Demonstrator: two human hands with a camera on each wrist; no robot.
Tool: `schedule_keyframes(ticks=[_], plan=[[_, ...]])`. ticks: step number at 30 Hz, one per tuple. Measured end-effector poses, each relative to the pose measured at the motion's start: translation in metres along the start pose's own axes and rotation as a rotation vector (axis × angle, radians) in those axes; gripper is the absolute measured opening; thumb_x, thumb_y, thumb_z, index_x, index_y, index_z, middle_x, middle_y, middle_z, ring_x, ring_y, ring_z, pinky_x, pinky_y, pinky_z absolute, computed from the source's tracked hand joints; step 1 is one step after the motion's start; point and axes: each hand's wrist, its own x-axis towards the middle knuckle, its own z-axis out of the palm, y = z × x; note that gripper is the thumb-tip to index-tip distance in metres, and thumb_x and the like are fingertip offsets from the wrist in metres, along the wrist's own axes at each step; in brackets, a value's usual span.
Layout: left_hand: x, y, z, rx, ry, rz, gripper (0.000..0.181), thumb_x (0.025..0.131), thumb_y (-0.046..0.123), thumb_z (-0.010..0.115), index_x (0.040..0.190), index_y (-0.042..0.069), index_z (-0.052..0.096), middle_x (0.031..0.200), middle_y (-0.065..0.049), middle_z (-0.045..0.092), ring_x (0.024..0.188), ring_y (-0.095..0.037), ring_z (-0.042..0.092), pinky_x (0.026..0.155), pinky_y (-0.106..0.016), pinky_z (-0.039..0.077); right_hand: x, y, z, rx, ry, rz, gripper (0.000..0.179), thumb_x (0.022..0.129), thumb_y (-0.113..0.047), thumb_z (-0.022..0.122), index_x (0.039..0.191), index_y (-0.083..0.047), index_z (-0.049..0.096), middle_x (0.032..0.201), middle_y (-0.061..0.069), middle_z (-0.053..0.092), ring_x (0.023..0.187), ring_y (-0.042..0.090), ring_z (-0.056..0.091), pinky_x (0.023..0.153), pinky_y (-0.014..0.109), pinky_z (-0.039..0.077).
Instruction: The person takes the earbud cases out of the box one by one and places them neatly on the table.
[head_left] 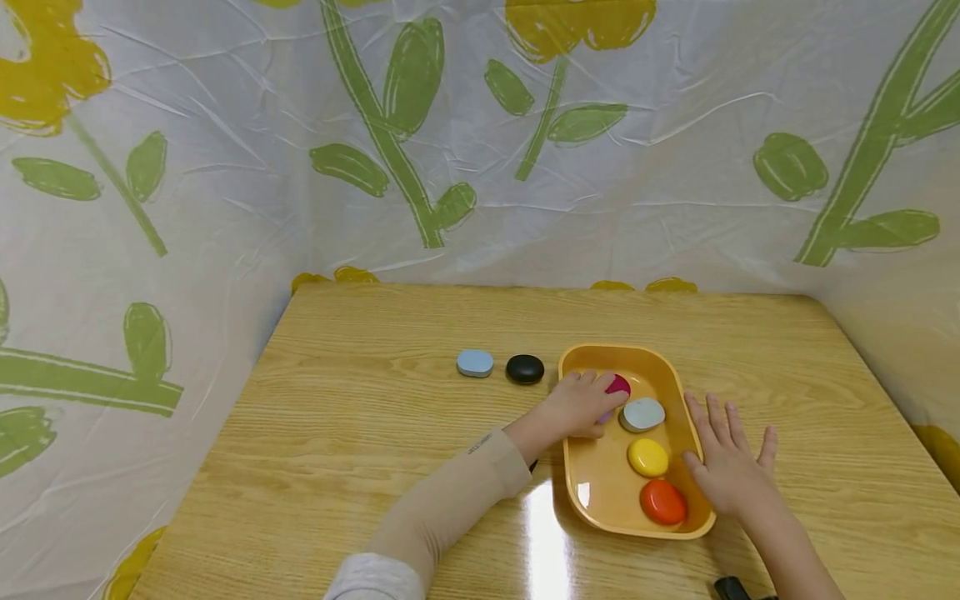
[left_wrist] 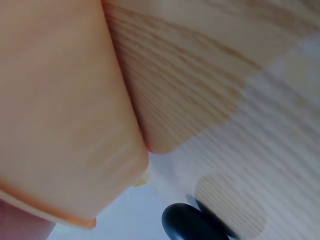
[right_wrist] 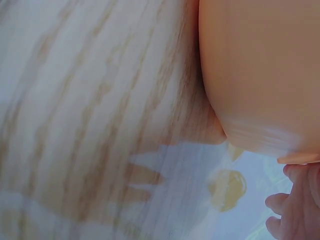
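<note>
My left hand (head_left: 579,404) reaches over the left rim of an orange-yellow plastic tray (head_left: 678,533). Between its thumb and forefinger it grips a smooth purple stone (head_left: 606,417), mostly hidden by the fingers. A magenta stone (head_left: 619,385) shows just past the fingertips, partly covered by them. With fingers spread, my right hand (head_left: 729,467) rests against the tray's right side, the thumb at the rim. Inside the tray lie a pale grey stone (head_left: 642,415), a yellow stone (head_left: 648,457) and a red-orange stone (head_left: 663,502).
To the left of the tray, a black stone (head_left: 525,369) and a light blue stone (head_left: 475,363) lie on the wooden table (head_left: 360,433). A black object (head_left: 731,588) shows at the bottom edge near the right forearm. A flower-printed sheet (head_left: 247,125) surrounds the table.
</note>
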Motion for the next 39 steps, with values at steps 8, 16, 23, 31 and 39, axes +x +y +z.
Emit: schedule_keyframes(ticks=[8, 16, 23, 31, 39], plan=[[-0.011, -0.008, -0.014, -0.038, 0.17, -0.018, 0.05, 0.083, 0.045, 0.059, 0.129, 0.032, 0.042, 0.122, 0.003, 0.038, 0.107, -0.016, 0.042, 0.084, -0.027, 0.041, 0.0, 0.003, 0.002, 0.008, 0.012, -0.003, 0.072, 0.095, -0.025, 0.039, 0.146, -0.021, -0.013, 0.149, 0.022, -0.01, 0.133, 0.042, -0.016, 0.088, 0.06, -0.029], [-0.036, -0.033, -0.029, -0.092, 0.255, -0.132, 0.048, 0.086, 0.042, 0.057, 0.128, 0.028, 0.042, 0.125, -0.003, 0.041, 0.108, -0.02, 0.045, 0.088, -0.033, 0.041, 0.001, 0.002, 0.003, 0.013, -0.001, -0.004, 0.072, 0.095, -0.026, 0.038, 0.146, -0.021, -0.012, 0.149, 0.022, -0.01, 0.133, 0.043, -0.016, 0.088, 0.059, -0.03], [-0.064, -0.068, -0.025, -0.199, 0.326, -0.26, 0.047, 0.084, 0.034, 0.061, 0.126, 0.022, 0.046, 0.116, -0.006, 0.046, 0.101, -0.022, 0.047, 0.087, -0.036, 0.041, 0.001, 0.003, 0.003, 0.005, -0.002, 0.0, 0.072, 0.095, -0.026, 0.038, 0.146, -0.02, -0.012, 0.149, 0.022, -0.01, 0.133, 0.042, -0.017, 0.087, 0.058, -0.031], [-0.09, -0.111, -0.005, -0.334, 0.364, -0.401, 0.044, 0.08, 0.026, 0.065, 0.12, 0.016, 0.05, 0.114, -0.011, 0.044, 0.098, -0.027, 0.045, 0.082, -0.038, 0.04, 0.001, 0.003, 0.004, 0.0, -0.007, 0.006, 0.072, 0.095, -0.027, 0.038, 0.146, -0.02, -0.012, 0.149, 0.022, -0.01, 0.133, 0.042, -0.017, 0.087, 0.058, -0.032], [-0.116, -0.151, 0.027, -0.403, 0.293, -0.566, 0.046, 0.079, 0.024, 0.068, 0.12, 0.012, 0.049, 0.115, -0.015, 0.043, 0.101, -0.032, 0.045, 0.083, -0.045, 0.04, 0.002, 0.003, 0.004, 0.002, -0.007, 0.005, 0.071, 0.095, -0.027, 0.037, 0.146, -0.02, -0.013, 0.149, 0.022, -0.01, 0.133, 0.043, -0.016, 0.087, 0.058, -0.031]])
